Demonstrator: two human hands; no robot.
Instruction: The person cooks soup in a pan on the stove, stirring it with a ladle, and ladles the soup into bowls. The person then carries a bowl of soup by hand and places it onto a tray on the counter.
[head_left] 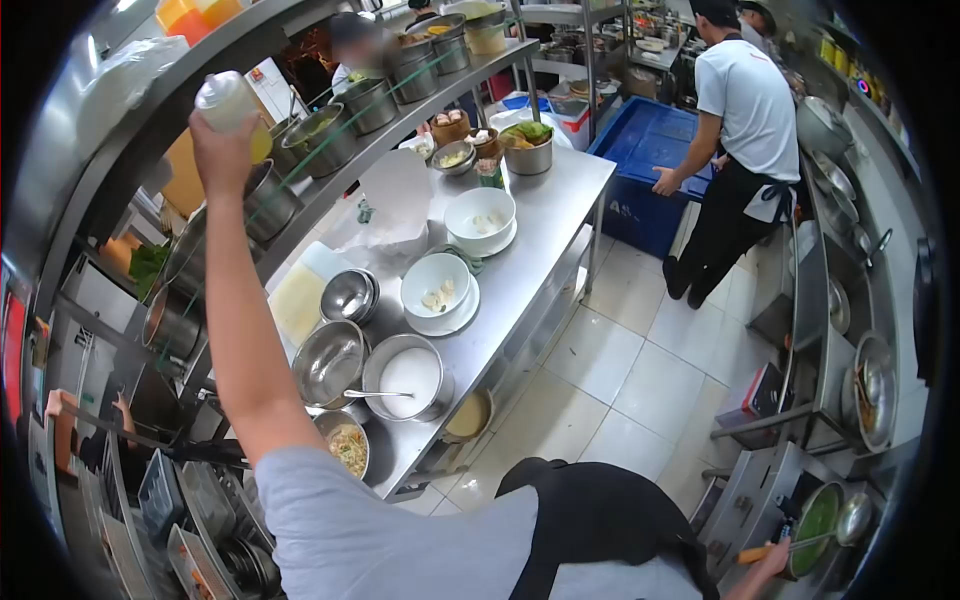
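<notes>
Lower right of the frame: right hand (770, 568), grip closed around the wooden handle (755, 553) of a ladle (855, 518). Ladle lies across a pan of green contents (816, 520), its cup at the far rim; the handle keeps the fingers clear of the food. Cannot tell whether cup and rim touch.

Upper left: left hand (222, 150) raised at arm's length, grip closed on a translucent bottle (226, 100) with pale contents — held up level with the loaded shelf (418, 118), close to its metal pots (368, 105), probably because of the shelf's height.

Centre: steel counter (535, 215). Near end has a deep pot (443, 400) of white contents, a spoon (378, 394) leaning over the rim, handle outward, presumably for easy reach. Metal bowls (347, 295) nested beside it, likely to save room. Further along, two white bowls (415, 290) with pale pieces inside, each on a plate (462, 314), perhaps to catch drips. Farther still, a metal pot holding leafy greens (526, 134).

Beyond, upper right: a co-worker (745, 95) bends at a blue bin (640, 140) — one hand by its edge.
</notes>
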